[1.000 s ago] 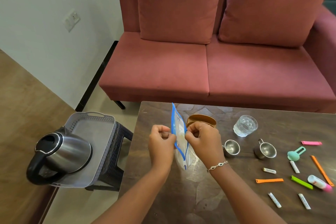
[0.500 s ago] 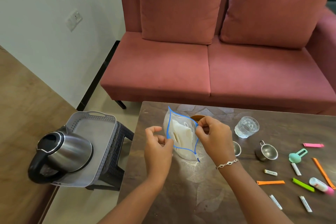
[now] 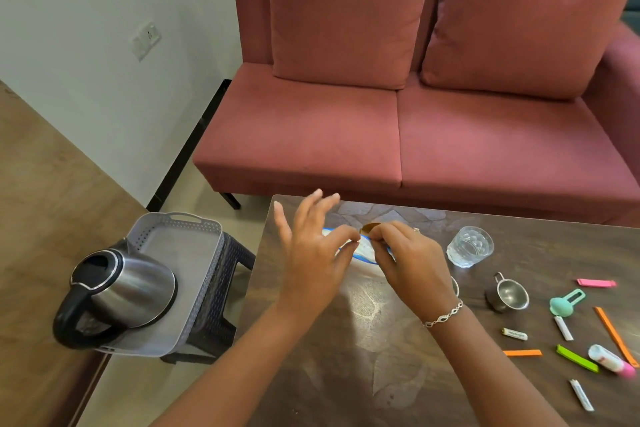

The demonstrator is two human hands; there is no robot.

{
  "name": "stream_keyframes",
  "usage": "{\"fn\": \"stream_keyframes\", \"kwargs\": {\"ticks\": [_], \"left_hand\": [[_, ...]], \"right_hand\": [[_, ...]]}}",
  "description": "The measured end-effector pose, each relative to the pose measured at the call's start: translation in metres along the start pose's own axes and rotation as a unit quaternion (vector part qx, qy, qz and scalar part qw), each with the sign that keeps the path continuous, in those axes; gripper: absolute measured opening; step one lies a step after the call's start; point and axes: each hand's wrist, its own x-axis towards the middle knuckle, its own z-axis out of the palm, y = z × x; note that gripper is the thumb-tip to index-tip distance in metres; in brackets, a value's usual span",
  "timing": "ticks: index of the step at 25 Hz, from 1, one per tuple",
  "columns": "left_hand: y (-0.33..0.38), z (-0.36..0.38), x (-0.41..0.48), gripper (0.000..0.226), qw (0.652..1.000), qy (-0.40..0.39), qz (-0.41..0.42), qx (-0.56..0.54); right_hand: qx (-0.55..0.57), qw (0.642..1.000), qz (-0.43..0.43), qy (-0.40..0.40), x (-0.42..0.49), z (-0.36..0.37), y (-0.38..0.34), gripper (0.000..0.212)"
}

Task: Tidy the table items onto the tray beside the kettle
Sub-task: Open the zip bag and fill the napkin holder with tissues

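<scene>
Between your hands: the zip bag (image 3: 363, 251) sits low over the far-left part of the table (image 3: 346, 374), its blue rim half hidden by your knuckles, well apart from the tray.
Left hand (image 3: 311, 260): thumb and forefinger look to pinch the bag's rim while the other fingers splay upward. So thin a hold may slip once you lift.
Right hand (image 3: 410, 262): its curled fingers pinch the rim's other side. You cannot see whether the seal is closed, and an open mouth could spill the white contents on the way across.
Brown object (image 3: 369, 227): it lies just behind the bag, mostly hidden, and a careless pull could knock it.
Glass (image 3: 470, 246): it stands near your right hand, where a swing of the wrist could tip it.
Tray (image 3: 180, 246): it rests on a dark stool (image 3: 228, 274) beside the table, apart from its edge. A short drop lands on the floor.
Kettle (image 3: 121, 288): it fills the tray's near half, so only the far half is bare. A bag laid carelessly may crowd out what follows.
Steel cup (image 3: 509, 295): it waits on the right among clips and sachets, none yet moved.
</scene>
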Motion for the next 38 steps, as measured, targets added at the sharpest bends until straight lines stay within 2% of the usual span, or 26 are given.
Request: {"fn": "stream_keyframes", "kwargs": {"ticks": [3, 5, 7, 10, 12, 16, 19, 21, 25, 31, 35, 38], "left_hand": [[-0.008, -0.003, 0.005, 0.013, 0.995, -0.071, 0.07, 0.012], [-0.007, -0.004, 0.005, 0.026, 0.99, -0.105, 0.09, 0.034], [-0.002, -0.004, 0.003, 0.04, 0.988, -0.125, 0.076, 0.056], [0.004, -0.002, -0.002, 0.046, 0.99, -0.12, 0.026, 0.065], [0.006, -0.001, -0.002, 0.039, 0.993, -0.104, 0.0, 0.052], [0.005, -0.002, -0.003, 0.034, 0.994, -0.098, -0.033, 0.043], [0.004, 0.003, -0.007, 0.042, 0.988, -0.135, -0.081, 0.006], [0.004, 0.009, -0.014, 0.048, 0.986, -0.142, -0.092, -0.011], [0.009, 0.014, -0.026, 0.055, 0.987, -0.139, -0.067, -0.053], [0.012, 0.015, -0.034, 0.052, 0.992, -0.099, -0.028, -0.07], [0.015, 0.014, -0.034, 0.047, 0.993, -0.088, -0.016, -0.071], [0.016, 0.012, -0.033, 0.046, 0.993, -0.089, -0.015, -0.071]], "right_hand": [[-0.011, 1.0, -0.026, 0.008, 0.0, -0.002, 0.005, 0.024], [-0.009, 0.999, -0.019, 0.024, 0.0, -0.002, 0.008, 0.019], [-0.003, 0.998, 0.004, 0.063, -0.003, 0.0, 0.007, 0.005], [0.006, 0.991, -0.016, 0.136, -0.011, 0.005, 0.004, 0.01], [0.012, 0.993, -0.05, 0.105, -0.02, 0.01, -0.002, 0.019], [-0.037, 0.996, -0.077, -0.016, -0.034, 0.014, -0.006, 0.031], [-0.071, 0.994, -0.061, -0.056, -0.037, 0.013, -0.008, 0.018], [-0.071, 0.993, -0.029, -0.085, -0.035, 0.012, -0.013, 0.03], [-0.073, 0.991, 0.019, -0.106, -0.029, 0.016, -0.022, 0.035], [-0.137, 0.98, 0.101, -0.105, -0.02, 0.02, -0.033, 0.042], [-0.127, 0.968, 0.156, -0.152, -0.015, 0.023, -0.036, 0.032], [-0.146, 0.955, 0.146, -0.211, -0.013, 0.026, -0.033, 0.023]]}}
